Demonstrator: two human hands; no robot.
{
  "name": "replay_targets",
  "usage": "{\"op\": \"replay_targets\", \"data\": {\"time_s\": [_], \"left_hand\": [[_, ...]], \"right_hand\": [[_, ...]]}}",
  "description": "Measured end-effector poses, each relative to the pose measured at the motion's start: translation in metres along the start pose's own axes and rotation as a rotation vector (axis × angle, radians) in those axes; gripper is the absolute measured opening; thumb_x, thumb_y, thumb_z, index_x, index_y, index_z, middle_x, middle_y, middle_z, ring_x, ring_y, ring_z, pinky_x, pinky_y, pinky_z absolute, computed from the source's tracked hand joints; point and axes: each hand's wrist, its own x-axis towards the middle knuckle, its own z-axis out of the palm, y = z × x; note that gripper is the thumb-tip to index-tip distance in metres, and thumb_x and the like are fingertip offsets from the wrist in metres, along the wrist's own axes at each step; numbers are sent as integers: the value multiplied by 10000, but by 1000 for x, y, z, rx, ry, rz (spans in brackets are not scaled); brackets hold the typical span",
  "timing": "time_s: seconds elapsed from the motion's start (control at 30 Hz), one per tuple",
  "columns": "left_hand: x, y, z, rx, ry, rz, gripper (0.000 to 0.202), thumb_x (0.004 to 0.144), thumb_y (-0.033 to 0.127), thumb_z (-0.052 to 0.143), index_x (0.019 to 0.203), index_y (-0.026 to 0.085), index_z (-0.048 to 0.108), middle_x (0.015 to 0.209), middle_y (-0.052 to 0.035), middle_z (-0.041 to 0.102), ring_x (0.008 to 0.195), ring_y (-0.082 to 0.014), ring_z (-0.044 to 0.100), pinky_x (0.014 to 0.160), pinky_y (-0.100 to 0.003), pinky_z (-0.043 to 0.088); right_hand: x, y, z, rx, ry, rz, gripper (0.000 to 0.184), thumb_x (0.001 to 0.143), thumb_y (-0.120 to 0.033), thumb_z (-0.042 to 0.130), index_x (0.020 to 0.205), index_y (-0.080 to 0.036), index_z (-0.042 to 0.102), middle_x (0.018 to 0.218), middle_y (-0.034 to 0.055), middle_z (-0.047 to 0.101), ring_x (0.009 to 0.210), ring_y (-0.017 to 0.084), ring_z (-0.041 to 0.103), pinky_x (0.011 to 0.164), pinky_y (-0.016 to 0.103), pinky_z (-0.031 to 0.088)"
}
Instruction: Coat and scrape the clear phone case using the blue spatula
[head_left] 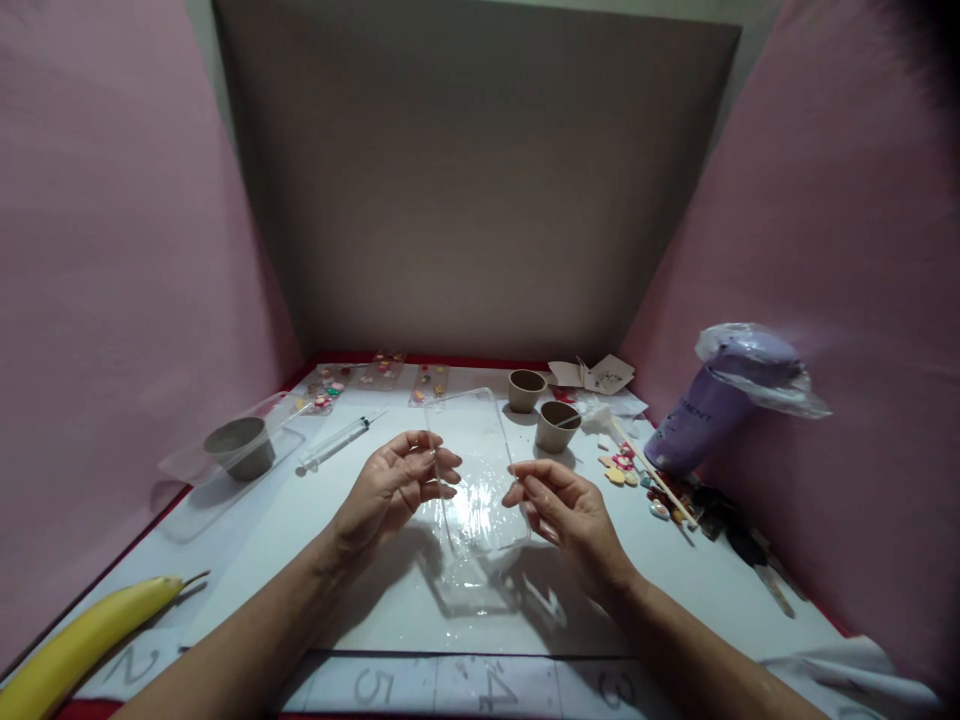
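A clear phone case (480, 450) is held up on edge over the white board, light glaring through its wet-looking or glossy lower half. My left hand (390, 485) pinches its left side between thumb and fingers. On the opposite edge, my right hand (574, 510) grips with its fingertips. Beneath the case, shadows and a shiny transparent patch show on the white board (360, 610); I cannot make out exactly what that patch is. Closest beyond my right hand stands a brown paper cup (557, 428) with a stick in it.
A syringe (334, 447) lies to the left, near another cup (241, 447) behind clear plastic. Small charms (621, 462) and a wooden stick (652, 475) lie at right, beside a purple tumbler (705, 405). A second brown cup (526, 390) stands farther back. A banana (97, 640) occupies the front left.
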Motion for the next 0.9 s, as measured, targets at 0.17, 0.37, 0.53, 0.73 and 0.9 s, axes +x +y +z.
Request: {"op": "replay_targets", "data": {"time_s": [0.17, 0.37, 0.53, 0.73, 0.9], "left_hand": [[1, 1, 0, -4, 38, -4, 239, 758, 189, 733, 946, 147, 592, 850, -81, 719, 740, -172, 677, 663, -278, 551], [2, 5, -5, -66, 93, 21, 227, 772, 141, 700, 974, 147, 596, 862, -78, 725, 737, -152, 677, 671, -253, 552], [7, 17, -16, -167, 239, 121, 175, 808, 65, 596, 961, 148, 615, 825, -58, 719, 722, -127, 674, 665, -222, 554], [14, 21, -27, -215, 327, 158, 149, 799, 79, 610, 909, 176, 637, 808, -45, 721, 728, -133, 672, 682, -218, 562], [17, 16, -29, -183, 340, 145, 133, 790, 84, 621, 894, 163, 644, 775, -26, 720, 726, -130, 668, 664, -204, 551]], "right_hand": [[0, 0, 0, -135, 46, -127, 260, 859, -426, 639, 957, -199, 717, 865, 63, 684, 592, 94, 466, 459, 208, 321], [-1, 0, -4, -277, 31, -229, 257, 925, -399, 552, 988, -213, 719, 888, 53, 684, 637, 114, 506, 516, 237, 406], [-4, -2, -3, -444, 79, -374, 226, 940, -350, 534, 958, -209, 709, 892, 46, 668, 716, 143, 544, 635, 288, 476], [5, -15, -10, -555, 187, -488, 224, 945, -336, 522, 981, -202, 698, 903, 45, 665, 747, 148, 566, 682, 301, 467], [14, -48, -31, -735, 145, -292, 263, 892, -379, 564, 922, -163, 712, 824, 55, 697, 680, 153, 580, 606, 285, 460]]}}
